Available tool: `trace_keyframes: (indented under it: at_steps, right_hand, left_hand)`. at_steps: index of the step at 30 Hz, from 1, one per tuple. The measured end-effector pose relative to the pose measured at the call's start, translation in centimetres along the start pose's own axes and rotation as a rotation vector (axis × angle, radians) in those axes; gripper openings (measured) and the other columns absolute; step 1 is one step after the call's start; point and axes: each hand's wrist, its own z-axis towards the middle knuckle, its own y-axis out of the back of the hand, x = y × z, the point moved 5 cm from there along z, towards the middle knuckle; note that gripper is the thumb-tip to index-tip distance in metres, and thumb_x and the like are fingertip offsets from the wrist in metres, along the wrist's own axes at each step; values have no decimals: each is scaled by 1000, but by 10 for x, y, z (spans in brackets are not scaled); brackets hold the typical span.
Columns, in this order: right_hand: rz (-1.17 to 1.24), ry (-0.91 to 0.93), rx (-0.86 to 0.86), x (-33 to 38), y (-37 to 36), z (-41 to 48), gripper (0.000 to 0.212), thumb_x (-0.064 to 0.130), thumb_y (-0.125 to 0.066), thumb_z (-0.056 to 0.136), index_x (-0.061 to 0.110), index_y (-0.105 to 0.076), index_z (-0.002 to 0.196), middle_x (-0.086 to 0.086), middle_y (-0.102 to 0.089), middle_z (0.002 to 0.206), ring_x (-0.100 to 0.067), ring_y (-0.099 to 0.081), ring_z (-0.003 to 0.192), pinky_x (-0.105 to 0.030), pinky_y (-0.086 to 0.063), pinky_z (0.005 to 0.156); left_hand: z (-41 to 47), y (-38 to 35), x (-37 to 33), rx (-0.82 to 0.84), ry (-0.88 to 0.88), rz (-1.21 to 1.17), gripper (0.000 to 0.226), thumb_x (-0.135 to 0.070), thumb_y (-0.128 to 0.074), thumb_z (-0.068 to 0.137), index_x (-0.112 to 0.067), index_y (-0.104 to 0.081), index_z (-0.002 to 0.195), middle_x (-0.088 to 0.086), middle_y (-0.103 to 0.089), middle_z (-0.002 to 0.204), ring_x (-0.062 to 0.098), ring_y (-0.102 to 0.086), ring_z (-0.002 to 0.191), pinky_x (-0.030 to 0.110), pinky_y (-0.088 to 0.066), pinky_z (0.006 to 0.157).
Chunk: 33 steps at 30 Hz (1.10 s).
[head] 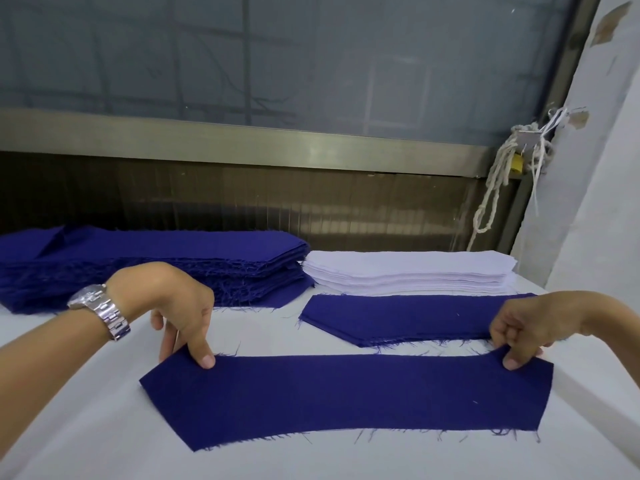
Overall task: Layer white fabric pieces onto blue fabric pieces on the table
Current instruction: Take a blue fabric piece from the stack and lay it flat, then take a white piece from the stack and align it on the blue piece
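A long blue fabric piece lies flat across the white table in front of me. My left hand, with a metal watch on the wrist, pinches its far left corner. My right hand pinches its far right corner. Behind it lies a thin pile of blue pieces. Further back sit a thick stack of blue pieces on the left and a stack of white fabric pieces on the right.
A metal-framed window and dark panel wall run along the table's far edge. White cords hang at the back right beside a pale wall.
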Motion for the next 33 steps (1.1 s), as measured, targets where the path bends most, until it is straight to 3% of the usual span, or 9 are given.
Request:
trace_keyframes:
  at_steps: [3, 5, 8, 11, 14, 18, 22, 27, 33]
  right_hand:
    - [7, -13, 2, -2, 0, -1, 16, 24, -79, 85, 23, -63, 84, 13, -60, 64, -1, -52, 60, -15, -35, 56]
    - [27, -21, -11, -3, 2, -4, 18, 31, -80, 85, 23, -64, 79, 12, -60, 66, -2, -51, 60, -15, -35, 55]
    - [106, -34, -114, -3, 16, -10, 29, 42, -71, 89, 17, -67, 77, 5, -64, 69, -5, -49, 59, -18, -35, 56]
    - [269, -35, -367, -6, 38, -10, 33, 37, -65, 95, 10, -66, 75, 1, -61, 63, -9, -45, 55, -19, -34, 53]
    - [471, -92, -655, -20, 61, -2, 28, 26, -65, 96, 1, -70, 84, -7, -62, 68, -17, -47, 63, -23, -37, 57]
    - [669, -148, -946, -48, 84, 12, 15, 13, -67, 94, -1, -71, 89, -15, -67, 82, -21, -52, 68, -24, -38, 56]
    - [714, -173, -1120, -76, 95, 31, 17, 9, -64, 94, -6, -72, 92, -20, -69, 91, -25, -55, 73, -27, -40, 58]
    - [619, -234, -1252, -94, 105, 50, 18, 6, -59, 92, -3, -74, 88, -22, -71, 99, -38, -64, 95, -43, -51, 85]
    - [476, -311, -1211, -106, 115, 73, 26, 12, -58, 95, -4, -75, 85, -25, -70, 93, -36, -65, 87, -40, -51, 79]
  left_hand:
    - [-4, 5, -2, -90, 72, 46, 41, -60, -72, 79, -20, -73, 92, -12, -76, 83, 0, -71, 81, 21, -45, 71]
    - [-6, 10, -5, -182, 125, 84, 45, -64, -67, 81, -19, -69, 83, -11, -74, 76, 2, -71, 79, 21, -45, 68]
    - [-16, 28, -16, -516, 147, 241, 49, -70, -56, 84, -23, -66, 75, -12, -70, 67, 3, -69, 72, 21, -46, 64]
    - [-26, 46, -43, -919, 6, 274, 37, -62, -55, 90, -27, -66, 85, -10, -67, 78, 8, -65, 76, 24, -49, 67]
    - [-30, 60, -73, -1170, -156, 176, 24, -50, -53, 97, -28, -61, 92, -10, -64, 83, 9, -61, 77, 28, -53, 70]
    - [-19, 80, -109, -1474, -231, 414, 24, -40, -43, 102, -24, -60, 106, -7, -65, 102, 15, -60, 95, 29, -46, 78]
    - [11, 97, -134, -1473, -202, 583, 30, -38, -39, 104, -23, -62, 115, -4, -64, 113, 17, -56, 103, 30, -38, 82]
    - [52, 116, -143, -1283, -58, 711, 22, -25, -50, 102, -19, -64, 119, 1, -63, 119, 20, -53, 110, 32, -39, 91]
    - [77, 123, -145, -1186, -11, 757, 23, -31, -50, 102, -18, -65, 115, 2, -64, 118, 21, -53, 113, 35, -38, 96]
